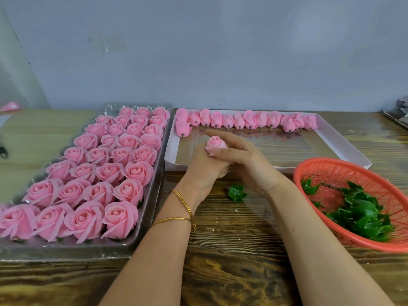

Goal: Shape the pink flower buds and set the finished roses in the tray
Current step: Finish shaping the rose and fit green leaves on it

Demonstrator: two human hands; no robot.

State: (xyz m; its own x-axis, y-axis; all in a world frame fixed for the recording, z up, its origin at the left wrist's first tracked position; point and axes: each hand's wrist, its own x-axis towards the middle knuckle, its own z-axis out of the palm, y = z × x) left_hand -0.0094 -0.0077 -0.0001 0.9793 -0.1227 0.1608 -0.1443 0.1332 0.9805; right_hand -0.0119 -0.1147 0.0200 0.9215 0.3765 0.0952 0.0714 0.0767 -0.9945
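Observation:
A pink flower bud (pixel 215 145) sits upright between both hands over the near edge of the white box. My left hand (pixel 204 167) grips its base from below, fingers curled round it. My right hand (pixel 240 160) lies against the bud's right side, with its fingers stretched leftward past the petals. On the left, a clear plastic tray (pixel 152 196) holds several rows of opened pink roses (pixel 110 171). A row of closed pink buds (pixel 247 120) lines the far edge of the white box (pixel 344 146).
A red plastic basket (pixel 331 171) at the right holds several green calyx pieces (pixel 362 215). One green calyx (pixel 236 192) lies on the wooden table below my hands. A grey wall stands behind. A stray pink bud (pixel 10 106) lies at the far left.

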